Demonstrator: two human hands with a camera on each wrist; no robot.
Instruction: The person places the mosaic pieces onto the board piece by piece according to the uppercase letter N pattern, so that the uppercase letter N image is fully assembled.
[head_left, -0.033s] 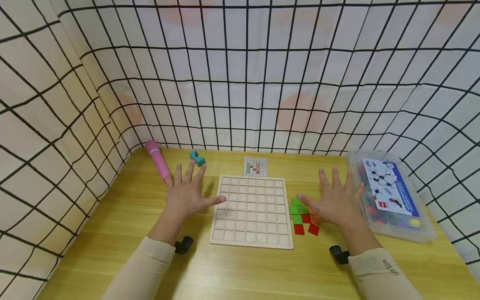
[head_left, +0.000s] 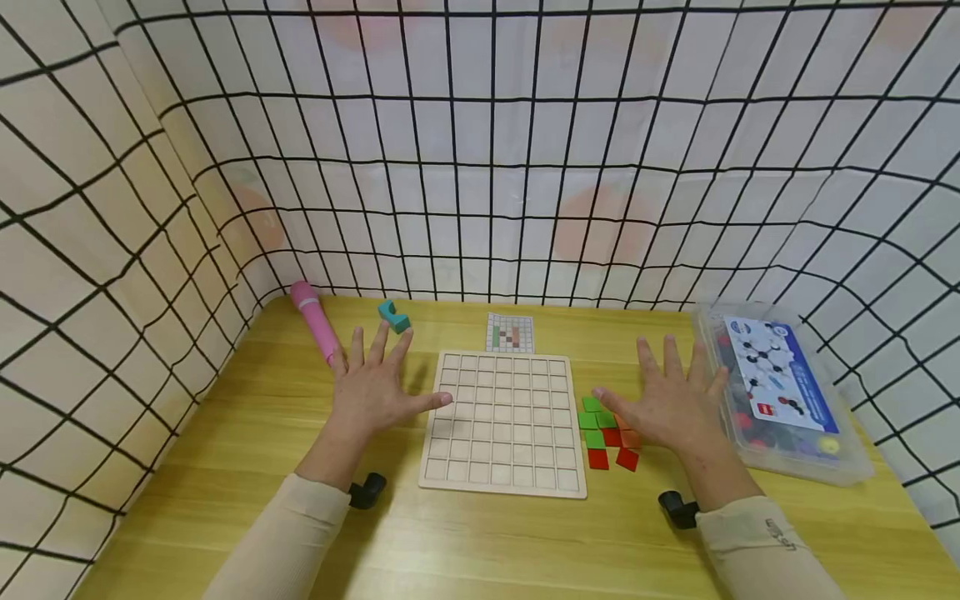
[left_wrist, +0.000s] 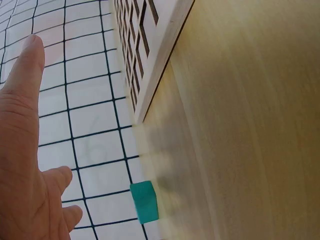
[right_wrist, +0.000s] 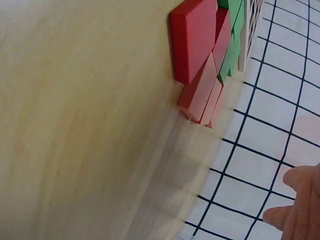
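Observation:
My left hand (head_left: 369, 396) is held with fingers spread, its thumb overlapping the left edge of a wooden grid board (head_left: 502, 425) in the head view. My right hand (head_left: 670, 406) is spread too, with nothing in it, and its thumb overlaps a cluster of coloured square tiles. Green tiles (head_left: 588, 421), red tiles (head_left: 597, 459) and orange tiles (head_left: 632, 438) lie together along the board's right side. The board's square recesses hold no tiles. Behind the board lies a small card (head_left: 510, 333) printed with a grid and coloured squares.
A pink microphone-shaped object (head_left: 317, 321) lies at the back left, with a teal angular block (head_left: 393, 317) beside it. On the right stands a clear plastic box (head_left: 840, 454) with a blue and white label. A white cloth with black grid lines (head_left: 510, 208) surrounds the wooden table (head_left: 495, 542).

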